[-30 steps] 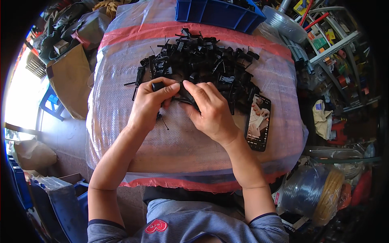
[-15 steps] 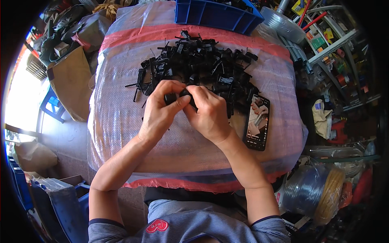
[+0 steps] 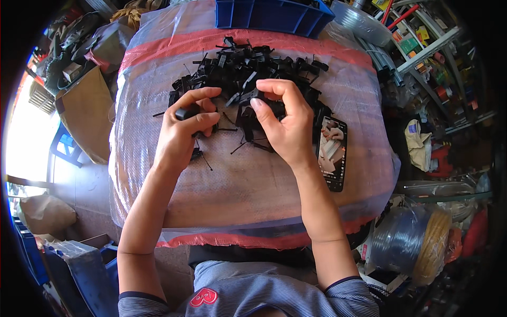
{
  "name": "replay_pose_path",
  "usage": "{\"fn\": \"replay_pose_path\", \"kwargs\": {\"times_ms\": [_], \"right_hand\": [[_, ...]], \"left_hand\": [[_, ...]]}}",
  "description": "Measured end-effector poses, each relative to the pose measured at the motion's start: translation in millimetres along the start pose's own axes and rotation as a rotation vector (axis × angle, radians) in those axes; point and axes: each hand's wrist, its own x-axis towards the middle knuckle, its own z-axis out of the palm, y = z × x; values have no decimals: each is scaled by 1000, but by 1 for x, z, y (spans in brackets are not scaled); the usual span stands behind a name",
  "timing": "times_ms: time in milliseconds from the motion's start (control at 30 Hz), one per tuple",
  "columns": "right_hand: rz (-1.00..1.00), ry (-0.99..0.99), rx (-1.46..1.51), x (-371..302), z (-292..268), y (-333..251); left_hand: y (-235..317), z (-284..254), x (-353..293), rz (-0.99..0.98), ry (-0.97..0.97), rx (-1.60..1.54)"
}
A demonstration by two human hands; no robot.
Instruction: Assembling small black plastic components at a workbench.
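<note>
A heap of small black plastic parts (image 3: 253, 66), some with thin prongs or wires, lies on the sheet-covered work surface (image 3: 237, 195). At the heap's near left side, my left hand (image 3: 177, 129) curls round a rounded black plastic piece (image 3: 187, 112); its thumb and forefinger tips are apart. My right hand (image 3: 290, 119) is over the heap's near side, with thumb and fingertips closed about a small black plastic part (image 3: 258, 95). Dark parts behind the fingers make its outline hard to separate.
A phone (image 3: 332, 153) with a lit screen lies right of my right hand. The blue bin (image 3: 274, 18) stands at the far edge. On the right are a metal rack (image 3: 430, 50) and wrapped coils (image 3: 406, 245); a cardboard piece (image 3: 84, 113) leans at left.
My hands, together half a second ago, have parted. The left has moved left with a black piece; the right has moved up and right to the heap. The view has shifted slightly.
</note>
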Motion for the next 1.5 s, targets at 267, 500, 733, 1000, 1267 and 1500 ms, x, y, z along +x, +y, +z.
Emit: {"fn": "replay_pose_path", "kwargs": {"times_ms": [267,500,733,1000,1267,1500], "right_hand": [[444,-280,526,-8,-4,-16],[545,-225,741,-9,0,-16],[233,-130,429,-15,3,-11],[670,-320,862,-20,6,-4],[696,-365,1032,-22,11,7],[-189,-311,-138,-15,7,-11]], "left_hand": [[12,13,-10,191,-162,594],[7,15,-10,67,92,312],[3,17,-13,31,55,381],[-8,21,-18,491,47,634],[1,17,-15,543,29,814],[-1,1,-4,-140,61,78]]}}
